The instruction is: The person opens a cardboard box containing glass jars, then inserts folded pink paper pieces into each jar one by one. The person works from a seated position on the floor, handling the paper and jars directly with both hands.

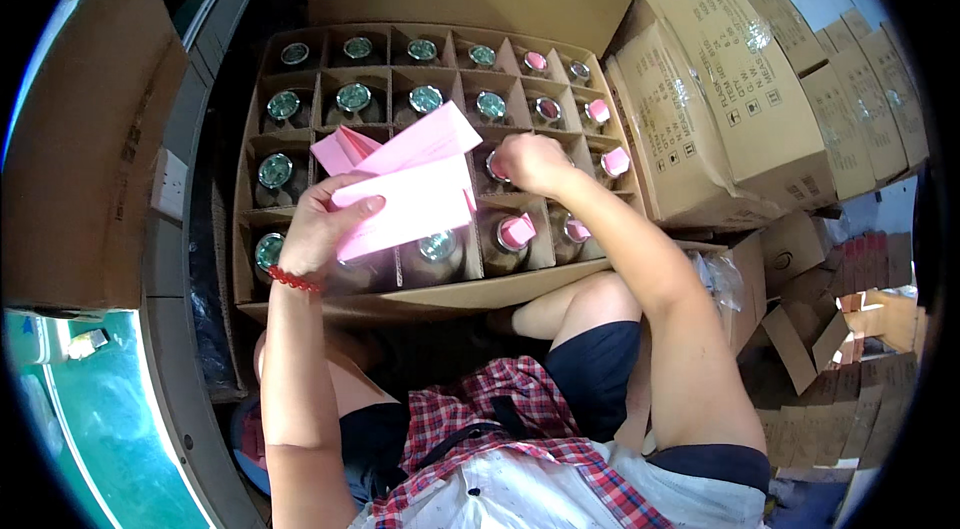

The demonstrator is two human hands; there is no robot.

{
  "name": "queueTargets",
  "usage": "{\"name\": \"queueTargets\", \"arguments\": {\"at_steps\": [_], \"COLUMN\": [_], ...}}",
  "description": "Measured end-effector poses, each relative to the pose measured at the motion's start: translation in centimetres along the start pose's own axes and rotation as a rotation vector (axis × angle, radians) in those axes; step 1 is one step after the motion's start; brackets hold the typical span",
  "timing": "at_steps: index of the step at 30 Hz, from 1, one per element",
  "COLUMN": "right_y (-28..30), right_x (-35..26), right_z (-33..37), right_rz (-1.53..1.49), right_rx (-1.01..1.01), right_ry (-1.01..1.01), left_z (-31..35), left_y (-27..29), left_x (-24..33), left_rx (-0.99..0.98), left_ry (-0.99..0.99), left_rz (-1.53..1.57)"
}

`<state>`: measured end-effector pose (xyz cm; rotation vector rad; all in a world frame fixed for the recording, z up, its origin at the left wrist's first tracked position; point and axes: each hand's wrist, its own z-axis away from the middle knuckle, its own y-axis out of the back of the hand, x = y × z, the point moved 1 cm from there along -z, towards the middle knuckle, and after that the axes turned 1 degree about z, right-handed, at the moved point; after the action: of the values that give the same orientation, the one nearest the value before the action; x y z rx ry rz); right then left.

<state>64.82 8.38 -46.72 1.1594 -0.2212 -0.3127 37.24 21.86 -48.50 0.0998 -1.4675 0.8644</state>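
Now the left hand [322, 224] is holding a small bunch of pink papers [420, 197], and its thumb is pressing flat on the top one while the other fingers are hiding underneath. The papers are hanging over the middle of a big brown box [450, 295]. Their long sides are pointing away from the left wrist, toward the right, and one slip is slanting up and away from the person. So their free ends are sitting just left of the right hand [540, 164], with only a little gap between.

The right hand is bending down over the mouth of a glass bottle [490, 179], third row from the far side and fourth from the left. That bottle is standing upright in its own square, so its mouth is facing up, right under the curled fingers. A bit of pink [497, 167] is peeking out there, but the hand is covering the fingertips, so I cannot tell if they are pinching it or just touching it.

The right hand is sitting nearer to this bottle than the left. Just closer to the person, a pink roll [516, 231] is poking from the next bottle.
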Motion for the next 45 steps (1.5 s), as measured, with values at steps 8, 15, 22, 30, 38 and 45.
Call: {"name": "queueTargets", "arguments": {"at_steps": [8, 15, 22, 30, 38, 45], "right_y": [2.4, 5.0, 5.2, 0.2, -0.9, 0.4], "right_x": [-2.9, 3.0, 6.8, 5.4, 5.9, 6.5], "right_z": [3.3, 1.8, -3.4, -9.7, -11.2, -10.0], "right_rz": [-1.491, -1.225, -0.683, 0.071, 0.283, -0.036], "right_rx": [-0.205, 0.151, 0.195, 0.168, 0.364, 0.389], "right_ry": [0.315, -0.021, -0.176, -0.17, 0.055, 0.044], "left_z": [-0.4, -1.1, -2.6, -3.0, -3.5, -3.8], "left_y": [-2.3, -1.8, -1.2, -1.0, -1.0, -0.7], "left_x": [-0.9, -1.3, -1.1, -1.0, -0.7, -1.6], "left_rx": [-0.167, 0.091, 0.184, 0.202, 0.242, 0.272], "left_ry": [0.012, 0.055, -0.051, -0.028, -0.088, -0.081], "left_rz": [-0.223, -0.121, 0.137, 0.141, 0.144, 0.139]}}
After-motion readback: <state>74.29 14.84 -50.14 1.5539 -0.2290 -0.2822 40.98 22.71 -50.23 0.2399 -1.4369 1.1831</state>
